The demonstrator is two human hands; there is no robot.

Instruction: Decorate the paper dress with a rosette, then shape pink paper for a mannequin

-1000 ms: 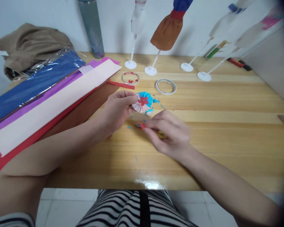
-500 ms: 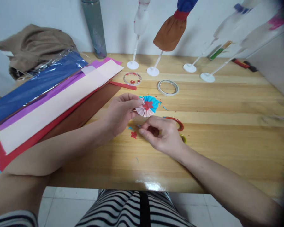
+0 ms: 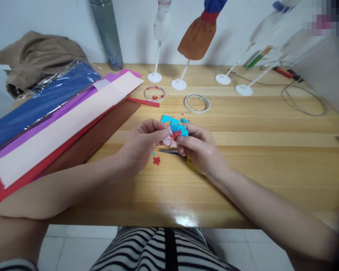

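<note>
Between both hands is a pleated paper rosette (image 3: 182, 130), half blue and half pale pink, with a red paper flower at its centre. My left hand (image 3: 141, 145) pinches its pink side between thumb and fingers. From the right, my right hand (image 3: 202, 148) grips the blue side, its thumb pressing on the red flower. Scissors (image 3: 194, 165) lie on the table under my right hand, blades pointing left. Just left of the blades rests a loose red paper flower (image 3: 156, 160). Behind the rosette are a blue paper strip (image 3: 169, 119) and small scraps.
Coloured paper sheets (image 3: 73, 124) are stacked at left, beside a brown cloth (image 3: 42, 56) and a tall bottle (image 3: 109, 37). Two tape rolls (image 3: 197, 110) lie beyond my hands. Several mannequins on white stands (image 3: 179, 84) line the wall, one wearing a brown skirt (image 3: 197, 39).
My right hand has moved up from the table near the scissors and taken hold of the rosette. The scissor blades and a blue strip behind the rosette now show more.
</note>
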